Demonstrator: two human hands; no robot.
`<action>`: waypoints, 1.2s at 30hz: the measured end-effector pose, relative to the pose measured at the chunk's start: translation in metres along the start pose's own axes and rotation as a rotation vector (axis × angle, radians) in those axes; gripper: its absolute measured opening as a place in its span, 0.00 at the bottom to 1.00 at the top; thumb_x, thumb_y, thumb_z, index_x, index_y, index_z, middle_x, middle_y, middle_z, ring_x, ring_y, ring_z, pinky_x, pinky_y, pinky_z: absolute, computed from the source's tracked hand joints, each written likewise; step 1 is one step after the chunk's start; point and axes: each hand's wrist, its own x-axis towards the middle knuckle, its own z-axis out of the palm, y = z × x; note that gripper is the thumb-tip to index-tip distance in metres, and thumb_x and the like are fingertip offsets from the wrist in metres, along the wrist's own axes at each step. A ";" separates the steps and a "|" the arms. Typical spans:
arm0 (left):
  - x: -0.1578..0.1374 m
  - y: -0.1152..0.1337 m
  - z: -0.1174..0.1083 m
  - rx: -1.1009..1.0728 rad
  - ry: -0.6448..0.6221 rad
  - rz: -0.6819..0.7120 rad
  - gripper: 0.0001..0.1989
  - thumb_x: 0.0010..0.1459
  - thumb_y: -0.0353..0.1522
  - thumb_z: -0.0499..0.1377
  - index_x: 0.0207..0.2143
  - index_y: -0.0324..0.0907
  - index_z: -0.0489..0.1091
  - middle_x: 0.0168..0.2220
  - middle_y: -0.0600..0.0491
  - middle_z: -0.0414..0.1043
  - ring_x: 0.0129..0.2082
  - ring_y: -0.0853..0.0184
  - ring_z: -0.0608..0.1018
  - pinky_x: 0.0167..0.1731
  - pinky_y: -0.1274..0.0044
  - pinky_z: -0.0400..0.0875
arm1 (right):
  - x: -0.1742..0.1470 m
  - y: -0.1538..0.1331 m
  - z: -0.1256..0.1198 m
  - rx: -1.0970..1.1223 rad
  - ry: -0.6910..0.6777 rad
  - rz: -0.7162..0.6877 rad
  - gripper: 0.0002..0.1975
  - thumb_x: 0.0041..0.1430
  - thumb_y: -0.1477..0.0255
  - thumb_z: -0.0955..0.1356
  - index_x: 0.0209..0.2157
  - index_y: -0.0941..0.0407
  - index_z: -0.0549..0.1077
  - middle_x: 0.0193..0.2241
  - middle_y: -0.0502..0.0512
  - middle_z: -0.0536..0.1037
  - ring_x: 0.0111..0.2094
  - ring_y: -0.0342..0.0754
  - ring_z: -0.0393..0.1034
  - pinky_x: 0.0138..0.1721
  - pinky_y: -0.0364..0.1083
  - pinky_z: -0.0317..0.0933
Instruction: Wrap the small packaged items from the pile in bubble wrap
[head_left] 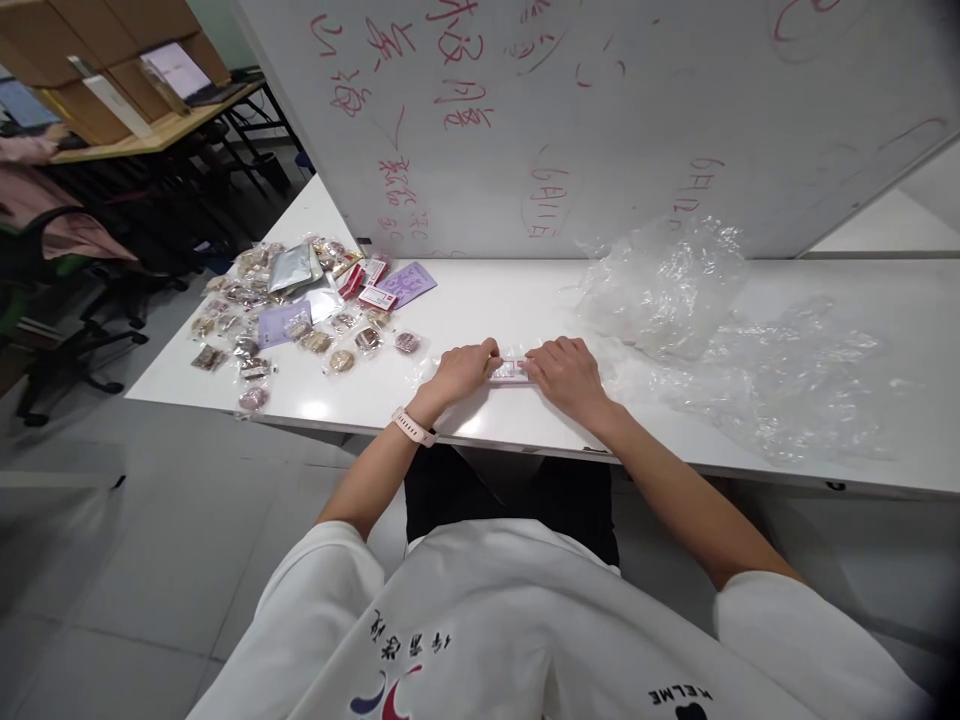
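Observation:
A small flat white box with pink-red markings (pixel 511 374) lies on the white table in front of me, at the middle of the view. My left hand (pixel 461 372), with a pale pink watch band at the wrist, grips its left end, thumb and fingers closed. At the other end, my right hand (pixel 568 375) is closed on it with curled fingers. Both hands partly cover the box. Some thin transparent plastic shows next to my left hand.
To the left lie several wrapped round snacks (pixel 342 360), red-and-white boxes (pixel 377 298), purple packets (pixel 409 284) and a silver pouch (pixel 291 266). Crumpled transparent plastic (pixel 787 380) spreads over the right side. A whiteboard (pixel 600 130) stands behind the table. A person's pink sleeve (pixel 26 150) shows at far left.

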 end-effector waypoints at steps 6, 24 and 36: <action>-0.036 -0.004 0.001 -0.024 -0.043 0.091 0.16 0.69 0.42 0.51 0.53 0.45 0.67 0.39 0.50 0.78 0.38 0.58 0.79 0.36 0.73 0.68 | -0.028 -0.030 -0.010 0.088 0.066 -0.148 0.16 0.70 0.65 0.64 0.51 0.57 0.75 0.47 0.59 0.79 0.46 0.53 0.69 0.49 0.52 0.57; -0.121 -0.096 0.010 -0.803 0.736 -0.542 0.15 0.50 0.43 0.66 0.30 0.40 0.75 0.31 0.52 0.76 0.32 0.66 0.75 0.32 0.76 0.70 | -0.035 -0.030 0.001 0.517 -0.150 -0.151 0.21 0.70 0.64 0.64 0.62 0.51 0.70 0.55 0.57 0.76 0.52 0.52 0.70 0.52 0.54 0.63; -0.127 0.054 0.085 0.032 0.524 0.039 0.38 0.64 0.40 0.58 0.69 0.32 0.49 0.70 0.32 0.52 0.72 0.48 0.51 0.68 0.53 0.52 | -0.046 -0.039 -0.013 0.690 -0.205 -0.153 0.20 0.69 0.64 0.65 0.59 0.51 0.71 0.54 0.57 0.77 0.53 0.53 0.69 0.53 0.54 0.62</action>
